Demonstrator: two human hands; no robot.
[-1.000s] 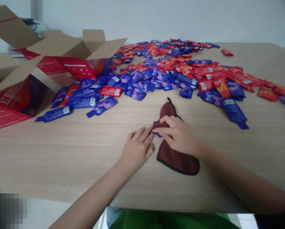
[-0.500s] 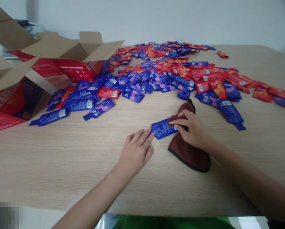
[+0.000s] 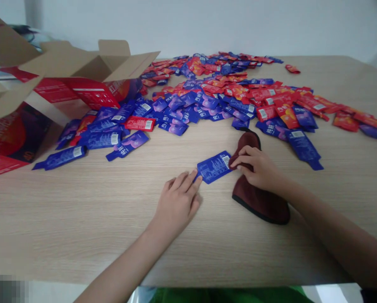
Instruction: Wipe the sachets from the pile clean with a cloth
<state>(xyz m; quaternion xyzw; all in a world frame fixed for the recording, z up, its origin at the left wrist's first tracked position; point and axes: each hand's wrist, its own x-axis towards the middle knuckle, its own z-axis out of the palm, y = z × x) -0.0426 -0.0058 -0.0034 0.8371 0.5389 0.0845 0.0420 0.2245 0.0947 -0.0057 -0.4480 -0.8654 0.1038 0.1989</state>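
A blue sachet (image 3: 214, 167) lies flat on the table, its white barcode end toward the right. My left hand (image 3: 178, 195) rests on the table with its fingers stretched out, fingertips on the sachet's narrow neck. My right hand (image 3: 258, 166) is closed, pinching a folded part of a dark brown cloth (image 3: 260, 202) with black edging. The bunched fold is right beside the barcode end; the cloth's wide part spreads toward me and a black loop tops its far end. My fingers partly hide the cloth's middle.
Blue and red sachets (image 3: 207, 101) lie heaped across the back of the table (image 3: 112, 227), with several blue ones and a red one at left. Open red cardboard boxes (image 3: 96, 94) stand at the left with flaps raised. A pale wall rises behind.
My right hand has shifted right with the cloth, off the sachet's end, so the barcode shows now. My left hand stays on the sachet's neck.
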